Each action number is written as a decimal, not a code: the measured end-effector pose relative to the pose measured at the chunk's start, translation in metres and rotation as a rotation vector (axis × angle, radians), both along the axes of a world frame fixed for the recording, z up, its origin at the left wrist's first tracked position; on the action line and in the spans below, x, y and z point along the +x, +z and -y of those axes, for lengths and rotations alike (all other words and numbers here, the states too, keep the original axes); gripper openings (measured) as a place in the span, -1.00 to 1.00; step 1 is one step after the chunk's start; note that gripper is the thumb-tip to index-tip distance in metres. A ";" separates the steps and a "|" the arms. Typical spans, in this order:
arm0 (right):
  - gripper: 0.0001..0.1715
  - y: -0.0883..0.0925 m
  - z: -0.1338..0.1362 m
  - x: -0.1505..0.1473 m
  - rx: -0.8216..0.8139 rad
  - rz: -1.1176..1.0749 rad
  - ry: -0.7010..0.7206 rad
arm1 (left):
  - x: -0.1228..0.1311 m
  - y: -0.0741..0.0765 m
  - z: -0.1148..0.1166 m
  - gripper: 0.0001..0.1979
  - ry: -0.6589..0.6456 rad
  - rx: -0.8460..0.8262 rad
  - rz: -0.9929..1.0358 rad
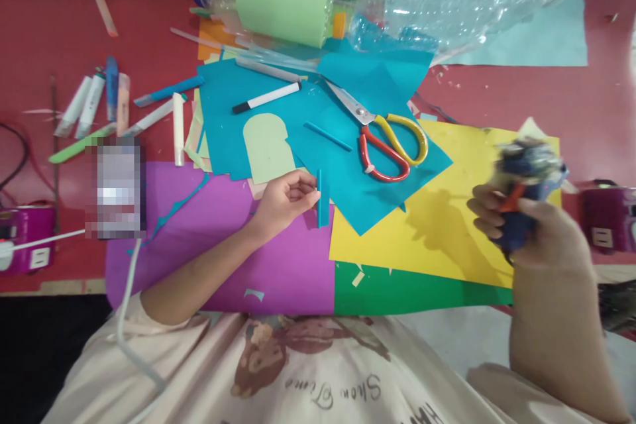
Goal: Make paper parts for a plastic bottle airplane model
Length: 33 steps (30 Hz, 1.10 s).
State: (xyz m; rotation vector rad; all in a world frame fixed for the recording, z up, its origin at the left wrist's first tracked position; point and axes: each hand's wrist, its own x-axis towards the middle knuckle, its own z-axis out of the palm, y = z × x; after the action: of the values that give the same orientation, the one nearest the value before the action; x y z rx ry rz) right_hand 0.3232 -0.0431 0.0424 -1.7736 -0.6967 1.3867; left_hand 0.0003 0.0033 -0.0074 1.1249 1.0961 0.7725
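Note:
Between the thumb and fingers of my left hand (291,199) is a small folded blue paper strip (323,202), held upright over the purple sheet. My right hand (541,232) is wrapped round a dark blue glue gun (519,228) with an orange trigger, raised above the right side of the yellow sheet (447,212). The gun's upper part is blurred. Scissors (365,116) with red and yellow handles lie open on blue paper (342,185) between my hands. A thin rolled blue paper stick (328,136) and a pale green rounded paper cutout (268,146) lie nearby.
Clear plastic bottles (447,0), one wrapped in green paper (283,10), lie along the back. Several markers (89,106) are scattered at the left, beside a phone (119,189) with a white cable (132,278). A black-capped marker (268,98) rests on the blue paper.

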 end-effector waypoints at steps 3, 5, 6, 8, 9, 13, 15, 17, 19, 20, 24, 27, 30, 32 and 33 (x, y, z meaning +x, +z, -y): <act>-0.61 -0.005 0.009 -0.024 -0.033 0.011 0.120 | 0.001 0.000 0.001 -0.73 -0.004 -0.003 0.005; -0.65 -0.008 0.011 -0.040 -0.014 -0.005 0.199 | 0.003 0.000 0.002 -0.74 -0.017 -0.020 0.012; -0.65 -0.009 0.010 -0.048 0.000 -0.017 0.231 | 0.004 -0.001 0.003 -0.75 -0.025 -0.035 0.015; -0.66 -0.012 0.009 -0.060 0.040 -0.024 0.265 | 0.007 -0.001 0.005 -0.74 -0.036 -0.066 0.026; -0.66 -0.013 0.007 -0.065 0.054 -0.021 0.274 | 0.008 -0.001 0.006 -0.73 -0.040 -0.078 0.033; -0.67 -0.022 0.003 -0.077 0.082 -0.007 0.315 | 0.010 -0.002 0.009 -0.68 -0.042 -0.092 0.052; -0.67 -0.025 0.002 -0.079 0.085 0.017 0.334 | 0.009 -0.003 0.008 -0.67 -0.038 -0.093 0.055; -0.68 -0.027 0.002 -0.080 0.087 0.051 0.353 | 0.009 -0.002 0.008 -0.67 -0.037 -0.096 0.062; -0.66 -0.028 0.002 -0.079 0.095 0.080 0.373 | 0.008 -0.002 0.008 -0.67 -0.033 -0.101 0.067; -0.66 -0.029 0.002 -0.079 0.100 0.092 0.380 | 0.009 -0.001 0.008 -0.66 -0.031 -0.103 0.067; -0.70 -0.029 0.002 -0.080 0.111 0.112 0.393 | 0.009 0.000 0.007 -0.64 -0.030 -0.102 0.065; -0.74 -0.029 0.003 -0.080 0.114 0.109 0.392 | 0.009 -0.001 0.007 -0.62 -0.033 -0.114 0.069; -0.75 -0.030 0.004 -0.080 0.120 0.109 0.392 | 0.008 -0.002 0.007 -0.60 -0.034 -0.108 0.071; -0.75 -0.030 0.004 -0.080 0.120 0.110 0.383 | 0.008 -0.002 0.007 -0.61 -0.037 -0.089 0.066; -0.74 -0.030 0.004 -0.080 0.118 0.112 0.380 | 0.008 -0.003 0.007 -0.61 -0.040 -0.080 0.063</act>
State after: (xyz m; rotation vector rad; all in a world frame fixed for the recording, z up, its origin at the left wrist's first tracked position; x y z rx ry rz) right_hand 0.2432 -0.0476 0.0127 -1.6933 -1.2003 1.4610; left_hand 0.0079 -0.0037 -0.0102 1.0447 1.0402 0.7222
